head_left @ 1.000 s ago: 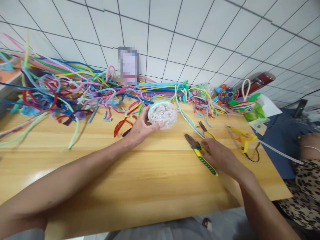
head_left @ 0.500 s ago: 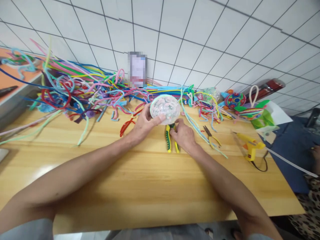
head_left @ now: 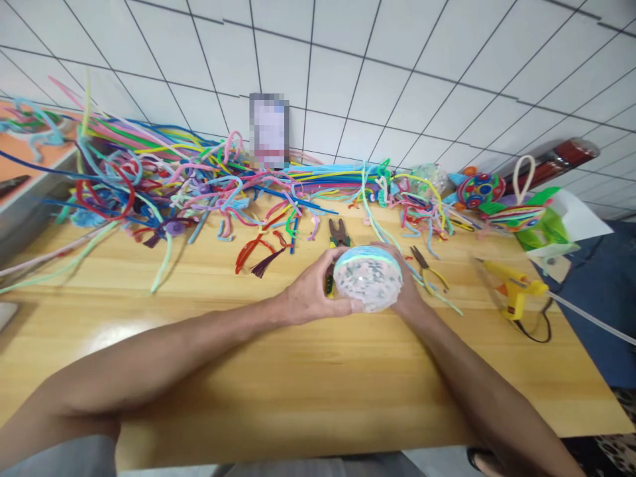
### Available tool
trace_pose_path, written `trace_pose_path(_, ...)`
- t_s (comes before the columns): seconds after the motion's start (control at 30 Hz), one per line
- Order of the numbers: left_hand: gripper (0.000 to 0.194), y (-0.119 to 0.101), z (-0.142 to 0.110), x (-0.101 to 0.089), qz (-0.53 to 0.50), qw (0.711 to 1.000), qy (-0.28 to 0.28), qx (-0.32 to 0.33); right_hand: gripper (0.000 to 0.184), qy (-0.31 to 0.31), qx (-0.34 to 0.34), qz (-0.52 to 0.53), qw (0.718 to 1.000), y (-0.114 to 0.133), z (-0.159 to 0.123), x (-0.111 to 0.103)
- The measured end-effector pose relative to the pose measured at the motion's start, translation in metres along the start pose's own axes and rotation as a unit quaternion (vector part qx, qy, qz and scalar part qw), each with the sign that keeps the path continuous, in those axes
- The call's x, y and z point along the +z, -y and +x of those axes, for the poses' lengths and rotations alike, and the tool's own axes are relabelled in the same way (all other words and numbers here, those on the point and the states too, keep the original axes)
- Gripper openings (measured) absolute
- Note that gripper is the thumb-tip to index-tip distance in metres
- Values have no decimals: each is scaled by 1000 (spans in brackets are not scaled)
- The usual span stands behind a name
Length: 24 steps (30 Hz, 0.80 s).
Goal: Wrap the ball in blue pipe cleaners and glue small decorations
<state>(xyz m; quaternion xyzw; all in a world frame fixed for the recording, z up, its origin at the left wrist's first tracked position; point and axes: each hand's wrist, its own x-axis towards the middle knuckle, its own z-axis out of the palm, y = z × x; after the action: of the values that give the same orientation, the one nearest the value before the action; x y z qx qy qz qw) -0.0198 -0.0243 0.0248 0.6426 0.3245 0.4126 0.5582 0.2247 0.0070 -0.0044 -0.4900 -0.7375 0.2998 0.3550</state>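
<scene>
While our left hand (head_left: 311, 286) clasps the round piece (head_left: 368, 281) over the table (head_left: 298, 391), our right hand (head_left: 409, 291) sits at its right edge, mostly hidden; we cannot tell its grip. Pliers (head_left: 339, 232) lie partly behind the left.

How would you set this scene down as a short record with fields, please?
Left grip: holds round piece from its left
Round piece: whitish, speckled; blue and mint band along far edge
Right grip: at round piece's right side, partly hidden by it
Larger pliers: on table, partly hidden by left grip
Smaller pliers: right of right grip
Glue gun: yellow, near table's right end
Along tiled wall: tangled, colourful fuzzy stems
</scene>
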Motion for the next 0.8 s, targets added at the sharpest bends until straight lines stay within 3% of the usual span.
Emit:
trace_pose_path(0.13,84,2,1,-3,38,999,-35,11,49,-107,-15,124,986,6,-8,-11)
trace_pose_path(0.2,83,5,4,-4,68,996,-62,11,66,-84,-41,121,988,15,-11,-12)
trace_pose_path(0.3,86,10,9,-5,127,988,-79,20,102,5,-40,36,999,24,-14,-7)
trace_pose_path(0.37,88,13,9,-7,166,983,-70,32,110,22,-22,5,999,23,-15,-2)
trace_pose_path(0.57,118,28,3,-12,324,946,-31,14,99,13,-2,59,998,8,-15,8)
trace_pose_path(0.8,96,26,4,-24,423,905,35,-6,92,-8,0,44,999,9,-12,12)
